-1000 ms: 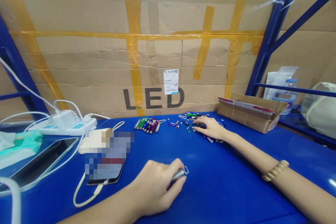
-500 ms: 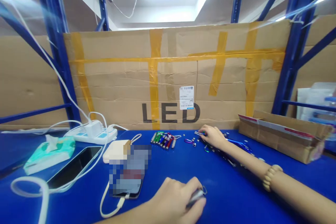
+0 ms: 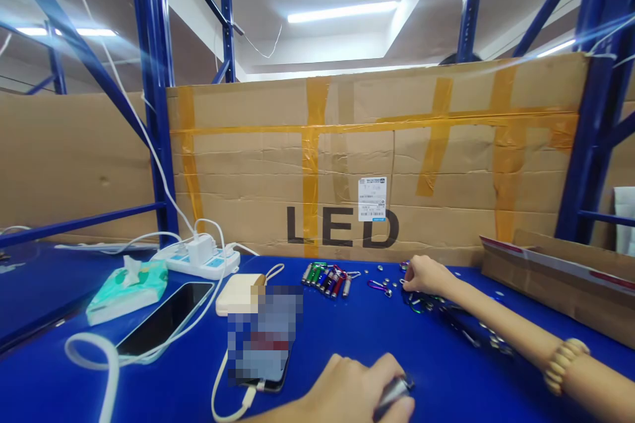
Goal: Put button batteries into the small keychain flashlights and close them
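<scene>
My left hand (image 3: 364,386), at the bottom centre, is closed around a small silver flashlight (image 3: 393,398), a short cylinder with its end showing past my finger and thumb. Farther off, my right hand (image 3: 427,275) pinches at the edge of a loose heap of carabiners (image 3: 436,303); what sits between its fingertips is too small to make out. A purple carabiner (image 3: 380,286) lies to the left of that hand, with several small silver pieces (image 3: 380,268) around it. Left of these, several coloured keychain flashlights (image 3: 327,279) lie side by side in a row.
A long open cardboard box (image 3: 555,284) stands at the right. On the left lie a phone (image 3: 166,320), a charging phone (image 3: 268,337), a cream power bank (image 3: 239,294), a tissue pack (image 3: 126,287) and a power strip (image 3: 218,264) with white cables. A large carton (image 3: 248,172) closes off the back.
The view has shifted, so everything sits farther right and lower. My right hand has drawn its fingertips closer together at the heap. My left hand still holds the silver flashlight, its end ring now less visible.
</scene>
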Tool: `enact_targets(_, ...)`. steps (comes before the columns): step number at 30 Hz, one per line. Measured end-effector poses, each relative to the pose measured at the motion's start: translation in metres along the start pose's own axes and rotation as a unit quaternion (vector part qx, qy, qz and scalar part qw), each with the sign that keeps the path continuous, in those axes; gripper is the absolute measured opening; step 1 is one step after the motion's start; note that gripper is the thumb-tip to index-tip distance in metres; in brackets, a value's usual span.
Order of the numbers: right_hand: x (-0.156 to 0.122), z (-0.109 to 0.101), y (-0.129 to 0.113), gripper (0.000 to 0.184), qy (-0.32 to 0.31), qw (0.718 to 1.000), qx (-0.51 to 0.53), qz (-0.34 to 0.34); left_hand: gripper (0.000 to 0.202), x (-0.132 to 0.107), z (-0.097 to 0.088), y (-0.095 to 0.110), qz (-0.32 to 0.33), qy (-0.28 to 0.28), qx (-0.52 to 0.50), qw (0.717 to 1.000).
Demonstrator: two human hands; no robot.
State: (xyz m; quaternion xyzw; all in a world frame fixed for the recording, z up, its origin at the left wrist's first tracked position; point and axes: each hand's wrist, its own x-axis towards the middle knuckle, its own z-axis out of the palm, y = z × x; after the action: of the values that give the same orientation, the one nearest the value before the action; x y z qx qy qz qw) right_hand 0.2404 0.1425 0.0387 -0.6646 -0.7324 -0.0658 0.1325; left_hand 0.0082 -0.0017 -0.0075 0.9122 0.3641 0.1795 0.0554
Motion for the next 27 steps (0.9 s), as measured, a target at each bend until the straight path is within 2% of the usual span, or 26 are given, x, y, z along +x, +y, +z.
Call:
enact_targets(4, -0.016, 0.006, 0.015, 0.007, 0.034, 0.997, 0.059, -0.027, 0.009, -0.002, -0.003, 0.001, -0.015, 0.020, -0.063, 0.998)
enact_targets(7, -0.030, 0.009, 0.021, 0.012, 0.067, 0.990, 0.110, -0.057, 0.012, -0.001, -0.001, -0.002, -0.032, 0.030, -0.143, 0.989)
enact_targets(12, -0.056, 0.009, 0.008, 0.028, 0.133, 0.968, 0.193, -0.093, 0.030, 0.007, 0.005, -0.006, -0.101, 0.077, -0.315, 0.941)
enact_targets(16, -0.077, 0.009, -0.020, 0.030, 0.165, 0.910, 0.343, -0.164, 0.047, 0.013, 0.005, -0.006, -0.153, 0.103, -0.433, 0.882)
enact_targets(20, -0.098, 0.012, -0.046, 0.021, 0.232, 0.852, 0.340, -0.323, 0.053, 0.016, 0.006, -0.010, -0.189, 0.113, -0.516, 0.828)
enact_targets(24, -0.114, 0.015, -0.060, 0.019, 0.267, 0.791, 0.306, -0.458, 0.052, 0.015, 0.006, -0.013, -0.192, 0.121, -0.512, 0.829)
enact_targets(27, -0.118, 0.014, -0.059, 0.017, 0.311, 0.773, 0.236, -0.500, 0.048, 0.015, 0.005, -0.012, -0.187, 0.129, -0.475, 0.850)
